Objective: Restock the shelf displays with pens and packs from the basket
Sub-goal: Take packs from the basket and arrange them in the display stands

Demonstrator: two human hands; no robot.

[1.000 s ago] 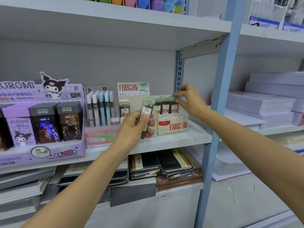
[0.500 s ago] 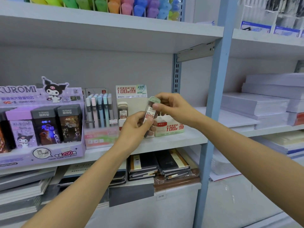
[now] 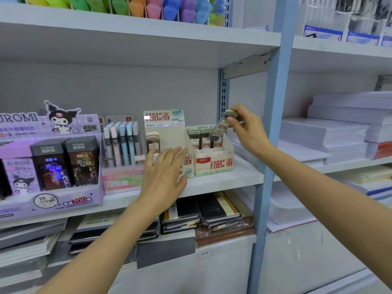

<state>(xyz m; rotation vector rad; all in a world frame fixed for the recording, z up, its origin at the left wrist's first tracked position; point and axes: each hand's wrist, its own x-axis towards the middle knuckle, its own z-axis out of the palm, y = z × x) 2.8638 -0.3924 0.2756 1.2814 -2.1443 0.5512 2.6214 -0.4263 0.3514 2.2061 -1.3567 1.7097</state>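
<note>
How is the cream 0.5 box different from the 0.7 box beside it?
The 0.5 box shows just one lead case; the 0.7 box holds a row of green-capped cases. The 0.5 box has a tall sign card; the 0.7 box shows none. The right hand pinches a tilted case above the 0.7 box; the open left hand is before the 0.5 box. Both are cream with red 100 print.

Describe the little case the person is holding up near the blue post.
The case is a slim, clear plastic box with a pale green cap and a white and red label marked 0.7; its contents look dark. It is tilted, cap up and to the right, over matching cases in a cardboard display box. The right hand pinches it near the cap.
</note>
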